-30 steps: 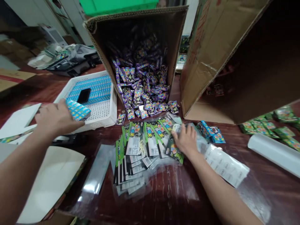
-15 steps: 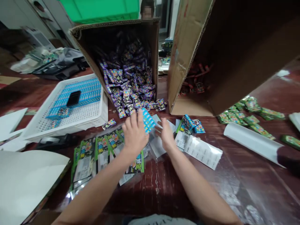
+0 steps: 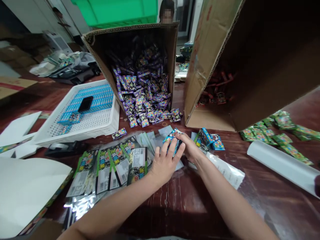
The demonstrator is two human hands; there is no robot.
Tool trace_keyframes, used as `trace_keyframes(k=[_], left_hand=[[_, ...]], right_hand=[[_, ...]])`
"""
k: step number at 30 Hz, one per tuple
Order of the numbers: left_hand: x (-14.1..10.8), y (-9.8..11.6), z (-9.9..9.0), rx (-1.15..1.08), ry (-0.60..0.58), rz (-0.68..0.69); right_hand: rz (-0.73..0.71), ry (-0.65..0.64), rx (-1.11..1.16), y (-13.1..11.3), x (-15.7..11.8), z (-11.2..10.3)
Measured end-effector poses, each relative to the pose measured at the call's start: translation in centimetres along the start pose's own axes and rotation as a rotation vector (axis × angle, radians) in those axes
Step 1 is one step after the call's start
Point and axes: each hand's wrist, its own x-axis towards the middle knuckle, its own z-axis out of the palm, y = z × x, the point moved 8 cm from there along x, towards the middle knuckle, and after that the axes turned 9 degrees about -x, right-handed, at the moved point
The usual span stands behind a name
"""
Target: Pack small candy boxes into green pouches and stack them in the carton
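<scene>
The left hand (image 3: 165, 163) slants in, fingers spread at the near side of a blue pack (image 3: 171, 135); I cannot tell whether they grip. The pack, brightly patterned, partly hidden, sits between both hands. The right hand (image 3: 190, 147), angled inward, clamps its right end.

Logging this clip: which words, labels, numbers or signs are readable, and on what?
No text reads clearly.
Black-and-green packages: characters and barcodes, too blurred.
Purple packets: too small.
White printed sheet: too faint.
Held blue pack: blurred, partly covered.
Right carton: red marks, illegible.
</scene>
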Motion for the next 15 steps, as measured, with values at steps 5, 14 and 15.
trace_keyframes(k=[5,14,15], left_hand=[[-1.2,-1.6,-4.1,-0.227,-0.043,-0.072],[-9.8,-13.3,-8.1,-0.310,-0.323,-0.298],[-10.5,-13.9,-8.3,-0.307,-0.358,-0.312]], right_hand=[[-0.042,-0.097,-0.176,-2.1,3.0,-3.5],[-0.178,-0.164,-0.736,-6.4,5.4,-7.0],[-0.272,-0.140,-0.854,-7.0,5.1,-7.0]])
